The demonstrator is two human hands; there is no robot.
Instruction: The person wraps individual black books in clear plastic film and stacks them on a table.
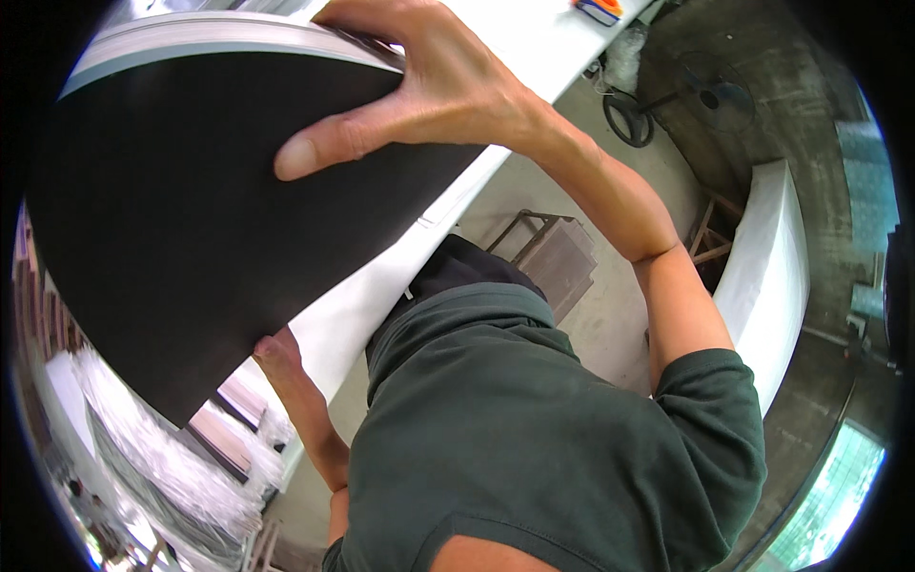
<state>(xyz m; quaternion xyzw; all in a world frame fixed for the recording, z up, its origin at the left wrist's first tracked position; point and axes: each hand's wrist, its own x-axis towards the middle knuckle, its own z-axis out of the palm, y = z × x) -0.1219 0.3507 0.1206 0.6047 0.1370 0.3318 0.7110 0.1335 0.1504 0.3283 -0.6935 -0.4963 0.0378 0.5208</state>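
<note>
A large black panel with a pale, ridged strip along its far edge is tilted in front of me, over a white table. My right hand grips its far right part: the thumb is stretched over the black face, and the fingers bend over the pale edge, their tips partly hidden. At the panel's near edge is my left hand, the thumb end showing against the rim. Its other fingers are out of sight under the panel.
An orange and blue object lies on the table's far end. On the right are a standing fan and a long white covered object. A brown stool stands beyond the table's edge. Plastic-wrapped goods fill the lower left.
</note>
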